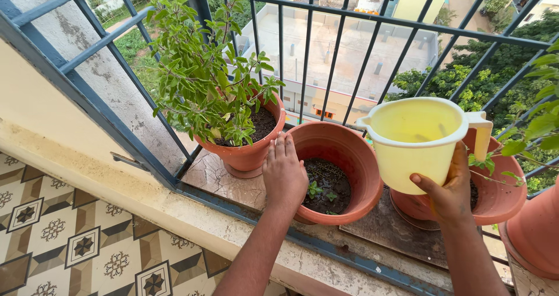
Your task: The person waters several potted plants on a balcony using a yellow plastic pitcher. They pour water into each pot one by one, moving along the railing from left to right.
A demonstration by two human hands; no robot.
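daylight, even and diffuse, enters from beyond the blue railing (326,45); no direct sun patches on the ledge (378,220). exposure is balanced: the pale rooftop (338,51) outside is bright but not blown out, the tiled floor (70,238) slightly dimmer. shadows are soft and short, seen under the clay pots and inside the middle pot (332,168) near its wall. the yellow jug (419,138) glows faintly as light passes through its wall; no hard glare anywhere. focus is sharp across the near plant (204,69), both hands and the soil. railing bars bow and splay toward the frame edges, indicating wide-angle distortion. no motion blur noted.
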